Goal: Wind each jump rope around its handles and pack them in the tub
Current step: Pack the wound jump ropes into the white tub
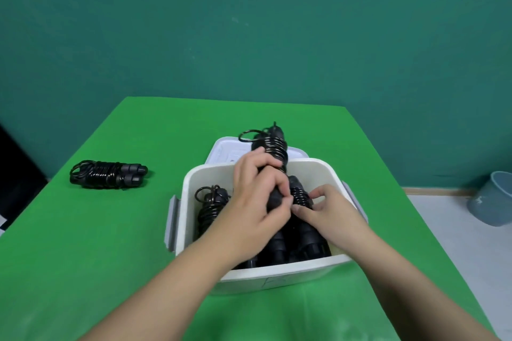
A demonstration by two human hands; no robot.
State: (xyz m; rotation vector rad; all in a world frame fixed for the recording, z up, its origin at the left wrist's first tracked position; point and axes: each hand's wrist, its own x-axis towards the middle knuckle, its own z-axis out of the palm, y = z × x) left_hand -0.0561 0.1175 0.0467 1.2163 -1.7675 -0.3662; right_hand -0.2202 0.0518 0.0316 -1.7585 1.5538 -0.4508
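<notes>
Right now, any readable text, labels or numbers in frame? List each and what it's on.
None readable.
Tub front wall: faint marks, too blurred to read.
Lid behind the tub: small moulded marks, too small to read.
Blue bin on the floor: pale mark, illegible.
Jump ropes: no print visible.

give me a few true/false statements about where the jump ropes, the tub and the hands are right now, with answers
1. A wound jump rope lies on the green table, left of the tub. True.
2. The white tub holds nothing. False: wound ropes already lie in it, one at its left side.
3. The left hand grips a wound rope whose far end sticks out past the tub's far rim. True.
4. The right hand rests flat on the table beside the tub. False: it reaches into the tub, fingers at a rope's coils.
5. The tub's lid is snapped on. False: the tub is open, and the lid lies behind it.
</notes>
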